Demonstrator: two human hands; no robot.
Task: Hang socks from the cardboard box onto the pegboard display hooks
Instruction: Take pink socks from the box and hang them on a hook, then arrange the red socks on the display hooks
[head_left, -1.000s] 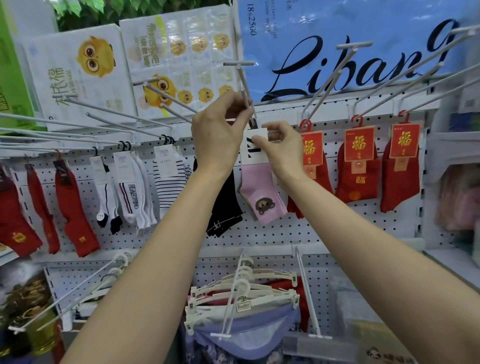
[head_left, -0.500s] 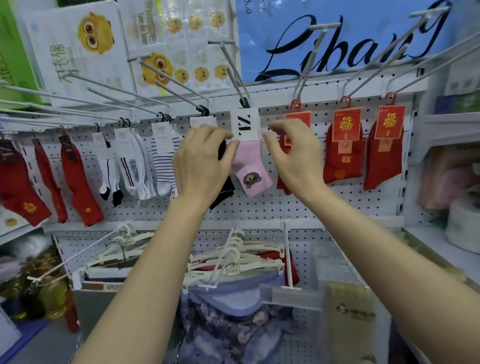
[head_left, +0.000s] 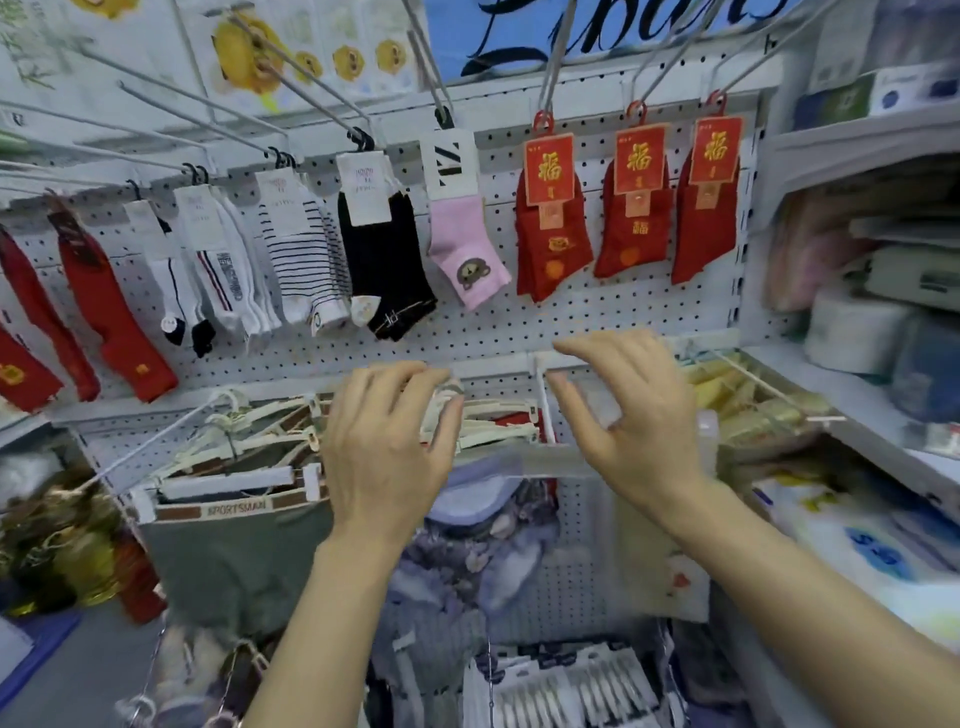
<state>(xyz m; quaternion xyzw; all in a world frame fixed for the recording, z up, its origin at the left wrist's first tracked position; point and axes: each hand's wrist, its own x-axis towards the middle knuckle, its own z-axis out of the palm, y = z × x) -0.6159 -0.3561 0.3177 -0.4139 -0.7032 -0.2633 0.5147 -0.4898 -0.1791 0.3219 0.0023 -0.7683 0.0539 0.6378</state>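
**Pink sock up, both hands free, box out of sight**

At nine o'clock, red socks (head_left: 117, 312) are hanging on the pegboard (head_left: 519, 332), then white and striped pairs (head_left: 306, 249), then a black pair (head_left: 387, 260). Near twelve o'clock the pink sock (head_left: 467, 249) is dangling from its hook (head_left: 441, 111), untouched. Below it, the left hand (head_left: 387, 447) is hovering with its grip loosely spread, holding nothing; the right hand (head_left: 631, 415) is likewise hanging slack and bare. At two o'clock, three carded red pairs (head_left: 631, 208) are hanging. The cardboard box is not showing, so what remains cannot be judged.
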